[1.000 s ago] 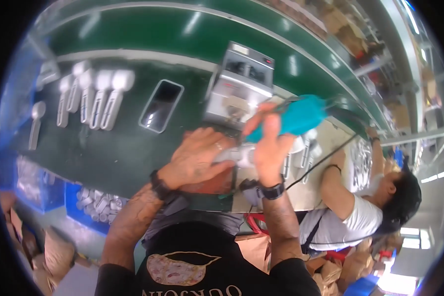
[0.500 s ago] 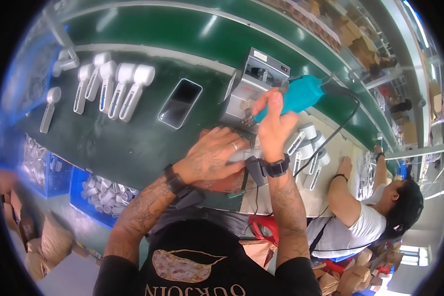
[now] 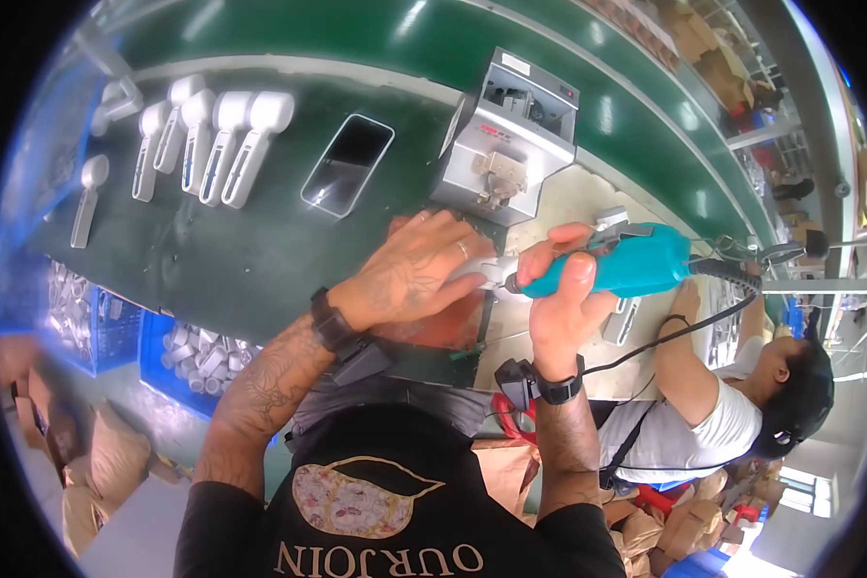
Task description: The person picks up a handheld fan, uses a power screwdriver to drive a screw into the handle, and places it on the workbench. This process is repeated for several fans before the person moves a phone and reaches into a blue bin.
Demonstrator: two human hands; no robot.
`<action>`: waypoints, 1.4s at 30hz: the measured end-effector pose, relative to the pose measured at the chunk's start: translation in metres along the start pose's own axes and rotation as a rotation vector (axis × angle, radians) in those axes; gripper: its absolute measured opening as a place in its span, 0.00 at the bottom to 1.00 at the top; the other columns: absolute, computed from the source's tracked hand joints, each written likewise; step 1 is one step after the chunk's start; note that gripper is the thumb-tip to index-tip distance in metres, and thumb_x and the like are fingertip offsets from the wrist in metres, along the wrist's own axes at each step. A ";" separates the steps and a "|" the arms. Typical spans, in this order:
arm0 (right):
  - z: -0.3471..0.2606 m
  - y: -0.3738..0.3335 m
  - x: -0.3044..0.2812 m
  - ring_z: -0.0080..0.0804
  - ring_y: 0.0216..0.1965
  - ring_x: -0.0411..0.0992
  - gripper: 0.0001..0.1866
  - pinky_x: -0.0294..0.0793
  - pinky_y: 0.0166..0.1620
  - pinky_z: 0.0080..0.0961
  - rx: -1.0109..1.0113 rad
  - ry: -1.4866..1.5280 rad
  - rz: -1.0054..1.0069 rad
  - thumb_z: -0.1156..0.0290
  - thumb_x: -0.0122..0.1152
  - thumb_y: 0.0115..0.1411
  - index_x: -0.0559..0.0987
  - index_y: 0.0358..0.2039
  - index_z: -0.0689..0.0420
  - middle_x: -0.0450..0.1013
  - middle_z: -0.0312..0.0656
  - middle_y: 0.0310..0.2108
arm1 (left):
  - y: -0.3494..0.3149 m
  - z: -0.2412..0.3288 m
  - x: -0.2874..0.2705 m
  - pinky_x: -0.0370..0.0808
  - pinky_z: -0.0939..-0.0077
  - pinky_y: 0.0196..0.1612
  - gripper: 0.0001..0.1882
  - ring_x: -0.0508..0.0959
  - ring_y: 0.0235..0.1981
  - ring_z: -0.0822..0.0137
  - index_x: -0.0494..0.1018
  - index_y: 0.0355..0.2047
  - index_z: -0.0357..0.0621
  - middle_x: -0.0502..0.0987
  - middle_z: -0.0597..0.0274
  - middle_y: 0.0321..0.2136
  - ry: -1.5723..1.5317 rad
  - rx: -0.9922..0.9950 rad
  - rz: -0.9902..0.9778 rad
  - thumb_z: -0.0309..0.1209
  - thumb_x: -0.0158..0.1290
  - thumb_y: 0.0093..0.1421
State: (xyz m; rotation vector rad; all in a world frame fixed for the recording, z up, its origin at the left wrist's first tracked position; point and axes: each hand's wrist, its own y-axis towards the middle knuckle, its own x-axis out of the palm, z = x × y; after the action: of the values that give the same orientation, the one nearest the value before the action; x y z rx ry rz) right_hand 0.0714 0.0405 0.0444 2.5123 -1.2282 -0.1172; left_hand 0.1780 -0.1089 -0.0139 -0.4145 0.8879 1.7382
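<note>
- gripping the teal power driver (image 3: pixel 650 263) in the right hand (image 3: pixel 564 313), thumb and fingers wrapped round its front part, tip pointing leftward at a white piece (image 3: pixel 492 273)
- holding that white piece in the left hand (image 3: pixel 414 270), fingers closed over much of it, above the reddish-brown mat (image 3: pixel 443 326); cannot tell its full shape, nor touching from just beside at the driver tip
- judging by the look, light, stiff and smooth like hard plastic, so apt to slip or twist under a turning bit; best held firmly along its body, fingertips clear of the tip
- likely heavier at the driver: rigid, best gripped round the barrel, with some drag probable from the black cable (image 3: pixel 727 270) at its rear
- compared with 0.5 s ago: driver brought down from the front of the grey machine (image 3: pixel 491 144), now nearly level beside the white piece; right wrist lower too
- unchanged: left hand closed over the piece; 5 long-handled white units (image 3: pixel 225 149) in a group on the left, 1 single unit (image 3: pixel 86 207) apart, and the phone (image 3: pixel 349 164) lying between the group and the machine
</note>
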 end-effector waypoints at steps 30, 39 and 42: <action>-0.057 -0.048 -0.009 0.21 0.15 0.56 0.33 0.57 0.20 0.21 -0.008 0.312 0.151 0.31 0.49 0.64 0.68 0.37 0.55 0.60 0.32 0.17 | -0.061 -0.003 -0.058 0.78 0.64 0.40 0.22 0.80 0.37 0.55 0.76 0.50 0.50 0.82 0.60 0.41 0.251 -0.003 0.394 0.28 0.65 0.54; -0.044 -0.075 -0.023 0.27 0.16 0.61 0.36 0.61 0.20 0.25 0.097 0.149 0.177 0.31 0.55 0.60 0.67 0.37 0.59 0.61 0.35 0.17 | -0.053 -0.098 -0.119 0.73 0.55 0.51 0.19 0.74 0.49 0.45 0.72 0.52 0.38 0.76 0.47 0.46 0.897 -0.150 0.520 0.22 0.53 0.59; -0.042 -0.086 -0.032 0.29 0.16 0.63 0.38 0.63 0.21 0.26 0.117 0.142 0.115 0.33 0.59 0.59 0.67 0.39 0.62 0.64 0.38 0.18 | -0.005 -0.030 -0.085 0.75 0.55 0.48 0.19 0.76 0.45 0.46 0.73 0.50 0.38 0.76 0.46 0.44 0.489 -0.090 0.528 0.25 0.58 0.57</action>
State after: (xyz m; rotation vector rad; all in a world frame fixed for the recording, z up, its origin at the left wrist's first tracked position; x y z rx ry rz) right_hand 0.1246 0.1254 0.0523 2.4909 -1.3522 0.1626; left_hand 0.2077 -0.1864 0.0204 -0.7346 1.3605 2.2093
